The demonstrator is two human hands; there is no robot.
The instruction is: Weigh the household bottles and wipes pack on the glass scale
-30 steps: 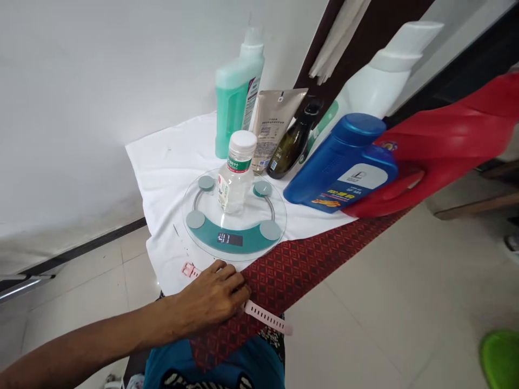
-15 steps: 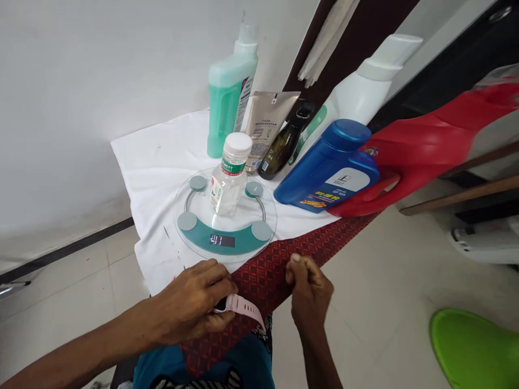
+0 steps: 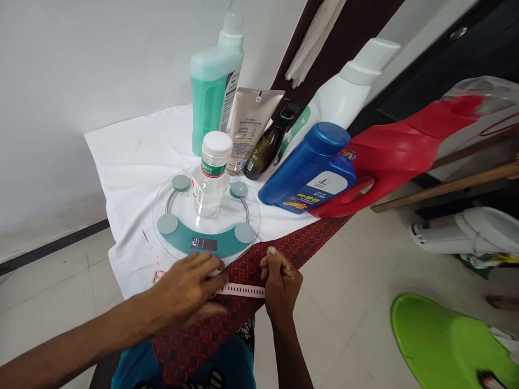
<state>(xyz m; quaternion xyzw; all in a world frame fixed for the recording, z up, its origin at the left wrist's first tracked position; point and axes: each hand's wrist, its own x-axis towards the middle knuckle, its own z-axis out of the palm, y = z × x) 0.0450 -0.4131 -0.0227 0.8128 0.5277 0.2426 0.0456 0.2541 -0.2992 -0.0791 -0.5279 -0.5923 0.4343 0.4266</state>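
My left hand (image 3: 192, 289) is closed over a smartwatch and hides its body. The pale pink watch strap (image 3: 243, 290) stretches out flat to the right, and a pink buckle (image 3: 158, 276) shows on the other side. My right hand (image 3: 281, 281) is closed, thumb pressed on its curled fingers; the strap's tip meets its edge, and whether the fingers grip anything is hidden. Just beyond my left hand lies a round glass scale (image 3: 206, 235) with a lit display. On it stands upright a clear bottle (image 3: 211, 186) with a white cap and green label.
Behind the scale stand a green liquid bottle (image 3: 206, 108), a beige tube (image 3: 251, 121), a dark bottle (image 3: 265, 148) and a white bottle (image 3: 336, 100). A blue bottle (image 3: 300, 178) and a red jug (image 3: 401, 151) are at the right. White cloth (image 3: 121, 156) covers the table; a green stool (image 3: 438, 335) stands below.
My right hand has moved closer to my left, up to the strap's tip. The strap has gone from slanting downward to lying nearly level. The view has shifted right.
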